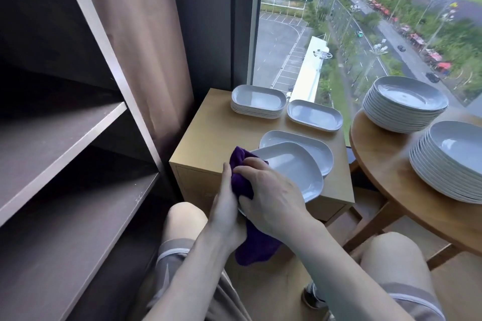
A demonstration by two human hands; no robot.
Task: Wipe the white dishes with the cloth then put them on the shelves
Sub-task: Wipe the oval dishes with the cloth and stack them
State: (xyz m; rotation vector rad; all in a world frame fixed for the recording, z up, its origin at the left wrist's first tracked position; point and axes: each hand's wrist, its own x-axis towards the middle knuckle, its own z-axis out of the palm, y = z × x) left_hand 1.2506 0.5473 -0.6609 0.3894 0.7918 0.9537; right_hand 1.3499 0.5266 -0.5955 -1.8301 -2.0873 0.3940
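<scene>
I hold a white rounded-rectangular dish (289,169) tilted just above the light wooden cabinet (208,133). A purple cloth (241,180) is wrapped over the dish's near-left rim, and its tail hangs down between my knees. My left hand (224,211) grips that rim from the left, thumb up against the cloth. My right hand (273,195) has its fingers curled over the cloth on the rim. Dark shelves (60,138) stand at the left with nothing on the boards I can see.
On the cabinet lie another dish (313,143) under the held one, a single dish (314,114) and a stack of several (257,99). A round wooden table (386,164) at right carries two tall stacks of round plates (407,101). A large window is behind.
</scene>
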